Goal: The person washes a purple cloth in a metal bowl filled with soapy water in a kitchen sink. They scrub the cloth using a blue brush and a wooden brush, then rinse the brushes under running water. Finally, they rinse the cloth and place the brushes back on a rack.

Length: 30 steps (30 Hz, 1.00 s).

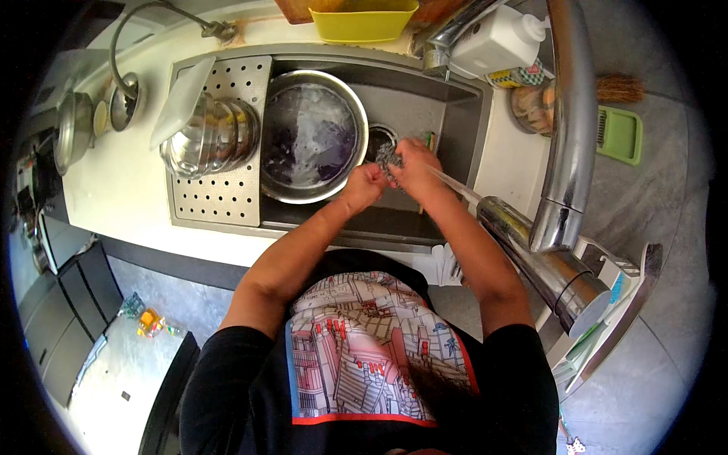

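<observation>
My right hand grips a grey metal scourer over the sink. My left hand is at the scourer's lower end with its fingertips pinched together on it. A thin stream of water runs from the chrome faucet spout to my right hand. Left of the hands, a large round metal basin stands in the dark sink, holding dark, cloudy water with foam. Just beyond the scourer lies the round drain, partly covered by my hands.
On the perforated drain board several metal bowls are stacked on their side by a translucent plastic lid. A yellow container stands behind the sink. At the back right are a second tap and a white pump bottle.
</observation>
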Available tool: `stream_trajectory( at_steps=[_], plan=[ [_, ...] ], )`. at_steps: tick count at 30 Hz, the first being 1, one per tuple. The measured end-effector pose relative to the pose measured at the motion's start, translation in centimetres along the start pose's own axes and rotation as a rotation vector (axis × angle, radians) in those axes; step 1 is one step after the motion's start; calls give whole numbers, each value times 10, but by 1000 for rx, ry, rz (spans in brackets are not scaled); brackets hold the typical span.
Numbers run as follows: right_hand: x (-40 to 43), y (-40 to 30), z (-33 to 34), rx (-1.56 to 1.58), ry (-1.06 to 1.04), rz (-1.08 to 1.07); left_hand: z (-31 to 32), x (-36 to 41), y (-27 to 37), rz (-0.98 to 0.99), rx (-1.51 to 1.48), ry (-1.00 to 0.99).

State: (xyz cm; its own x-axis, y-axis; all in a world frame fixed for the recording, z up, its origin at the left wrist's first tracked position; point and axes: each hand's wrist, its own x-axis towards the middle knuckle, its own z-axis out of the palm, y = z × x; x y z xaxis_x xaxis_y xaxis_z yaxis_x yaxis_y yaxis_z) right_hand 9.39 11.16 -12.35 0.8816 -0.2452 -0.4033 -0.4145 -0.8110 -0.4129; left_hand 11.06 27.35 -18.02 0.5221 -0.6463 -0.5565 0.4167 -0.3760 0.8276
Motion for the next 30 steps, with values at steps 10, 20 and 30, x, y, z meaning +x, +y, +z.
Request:
stream_trajectory(
  at_steps=[10,20,30],
  plan=[
    [2,-4,2,-87,85,9,6,-2,6,-20,41,64],
    [-14,-14,2,1,176,-150,-5,-5,18,-34,-478,142],
    [-25,66,57,147,261,99,-4,9,33,88,-261,127]
  ],
)
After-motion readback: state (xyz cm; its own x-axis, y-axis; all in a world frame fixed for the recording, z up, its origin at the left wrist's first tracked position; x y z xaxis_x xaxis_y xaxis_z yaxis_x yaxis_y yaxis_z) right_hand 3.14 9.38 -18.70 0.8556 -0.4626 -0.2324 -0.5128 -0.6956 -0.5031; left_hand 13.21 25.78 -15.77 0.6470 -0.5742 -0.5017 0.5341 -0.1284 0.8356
